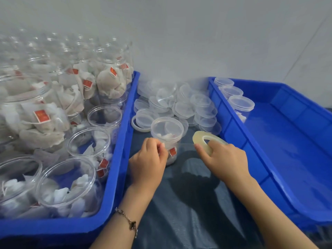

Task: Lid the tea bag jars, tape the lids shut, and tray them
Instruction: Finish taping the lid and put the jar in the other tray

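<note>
A clear jar (pixel 168 131) with tea bags and a lid on top stands on the dark cloth between two blue trays. My left hand (pixel 150 159) grips the jar's left side just under the lid, fingertips pinched against it. My right hand (pixel 223 159) holds a roll of clear tape (pixel 203 139) to the jar's right, fingers through its hole. Behind the jar lies a pile of loose clear lids (pixel 181 105). The left tray (pixel 124 133) is packed with open jars of tea bags (pixel 80 141). Three lidded jars (pixel 240 103) stand at the far left end of the right tray (pixel 239 141).
A grey wall rises right behind the trays. A loose white ring (pixel 142 129) lies by the lid pile. The dark cloth (pixel 188 203) runs between the trays toward me. Most of the right tray's floor (pixel 283 150) is bare blue.
</note>
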A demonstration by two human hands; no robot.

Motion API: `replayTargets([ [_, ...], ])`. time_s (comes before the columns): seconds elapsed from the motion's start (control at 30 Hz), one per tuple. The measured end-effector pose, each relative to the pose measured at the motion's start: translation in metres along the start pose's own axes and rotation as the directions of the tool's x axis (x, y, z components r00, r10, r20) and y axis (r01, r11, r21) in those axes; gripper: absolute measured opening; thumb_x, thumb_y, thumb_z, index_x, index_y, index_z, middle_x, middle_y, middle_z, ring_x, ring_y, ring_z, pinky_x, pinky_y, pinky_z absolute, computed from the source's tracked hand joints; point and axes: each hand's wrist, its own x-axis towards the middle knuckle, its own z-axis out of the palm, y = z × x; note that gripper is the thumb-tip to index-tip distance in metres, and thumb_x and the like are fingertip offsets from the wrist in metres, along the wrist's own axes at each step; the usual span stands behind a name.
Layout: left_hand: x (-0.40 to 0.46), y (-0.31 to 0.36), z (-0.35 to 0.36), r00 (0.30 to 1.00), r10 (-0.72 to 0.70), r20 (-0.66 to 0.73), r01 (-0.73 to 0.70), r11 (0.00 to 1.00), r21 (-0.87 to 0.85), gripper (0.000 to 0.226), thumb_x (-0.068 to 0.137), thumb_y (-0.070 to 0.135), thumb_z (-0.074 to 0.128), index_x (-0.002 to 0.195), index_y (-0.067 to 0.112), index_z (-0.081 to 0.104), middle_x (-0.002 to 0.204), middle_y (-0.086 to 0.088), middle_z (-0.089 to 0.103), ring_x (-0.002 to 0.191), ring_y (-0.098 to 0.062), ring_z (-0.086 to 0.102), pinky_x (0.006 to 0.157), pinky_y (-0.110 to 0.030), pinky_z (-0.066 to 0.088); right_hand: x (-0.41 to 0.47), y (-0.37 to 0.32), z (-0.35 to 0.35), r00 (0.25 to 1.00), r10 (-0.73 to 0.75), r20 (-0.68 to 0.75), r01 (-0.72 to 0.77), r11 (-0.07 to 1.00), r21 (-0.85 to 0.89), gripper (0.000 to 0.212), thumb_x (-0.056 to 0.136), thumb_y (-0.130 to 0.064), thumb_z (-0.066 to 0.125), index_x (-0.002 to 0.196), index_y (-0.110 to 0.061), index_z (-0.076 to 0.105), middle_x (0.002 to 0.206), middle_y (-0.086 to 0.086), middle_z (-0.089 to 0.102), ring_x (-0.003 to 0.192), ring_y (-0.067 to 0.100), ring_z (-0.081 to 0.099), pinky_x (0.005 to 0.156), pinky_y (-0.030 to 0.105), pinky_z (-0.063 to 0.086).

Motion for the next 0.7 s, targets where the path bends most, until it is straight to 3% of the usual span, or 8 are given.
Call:
replayTargets([
  [0.13,0.003,-0.006,0.004,0.999,0.04,0.017,-0.041,0.998,0.052,0.017,0.08,0.008,0.07,0.072,0.003,0.056,0.064,-0.011,0.057,0.042,-0.03,0.051,0.038,-0.028,0.035,0.003,0.001,0.006,1.0,0.011,0.007,-0.01,0.998,-0.059,0.068,0.078,-0.069,0.019,0.08,-0.019,0.065,0.055,-0.002,0.045,0.056,0.025,0.042,0.049,0.028,0.03],
  [0.4,0.003,-0.011,0.01,0.999,0.048,0.001,-0.048,0.998,0.036,0.016,0.086,0.015,0.061,0.075,0.004,0.057,0.068,-0.011,0.059,0.045,-0.033,0.054,0.035,-0.036,0.044,0.006,0.001,0.011,0.999,0.039,0.012,-0.039,0.999,0.001,0.057,0.08,-0.068,0.028,0.068,-0.02,0.059,0.046,-0.01,0.03,0.05,0.025,0.044,0.045,0.025,0.018],
  [0.5,0.001,-0.012,0.011,0.998,0.057,-0.025,-0.056,0.998,0.041,0.03,0.091,0.026,0.047,0.076,0.002,0.058,0.069,-0.01,0.059,0.045,-0.031,0.054,0.034,-0.035,0.044,0.006,0.0,0.013,0.999,0.031,0.009,-0.031,0.999,0.023,0.051,0.079,-0.067,0.029,0.053,-0.024,0.04,0.044,-0.012,0.028,0.049,0.028,0.044,0.044,0.024,0.018],
  [0.53,0.0,-0.012,0.012,0.998,0.058,-0.036,-0.056,0.998,0.04,0.031,0.091,0.027,0.049,0.076,0.002,0.059,0.068,-0.01,0.059,0.044,-0.03,0.054,0.033,-0.033,0.043,0.006,0.0,0.014,1.0,0.029,-0.002,-0.029,0.999,0.031,0.051,0.079,-0.067,0.029,0.055,-0.024,0.045,0.044,-0.01,0.031,0.049,0.028,0.044,0.045,0.024,0.021],
  [0.6,-0.001,-0.012,0.013,0.997,0.051,-0.055,-0.049,0.998,0.037,0.022,0.087,0.02,0.062,0.075,0.001,0.059,0.067,-0.01,0.058,0.043,-0.03,0.054,0.033,-0.031,0.041,0.005,0.0,0.017,1.0,0.025,-0.014,-0.024,0.999,0.023,0.058,0.08,-0.066,0.028,0.074,-0.022,0.065,0.048,-0.004,0.041,0.051,0.027,0.044,0.047,0.026,0.027],
  [0.7,-0.002,-0.011,0.017,0.995,-0.022,-0.093,0.022,1.0,-0.008,0.019,0.078,0.013,0.074,0.074,0.003,0.058,0.067,-0.009,0.059,0.047,-0.029,0.056,0.038,-0.03,0.04,0.005,0.0,0.016,1.0,0.005,-0.014,-0.005,1.0,-0.003,0.061,0.08,-0.066,0.028,0.094,-0.023,0.07,0.055,0.002,0.056,0.056,0.028,0.051,0.049,0.028,0.025],
])
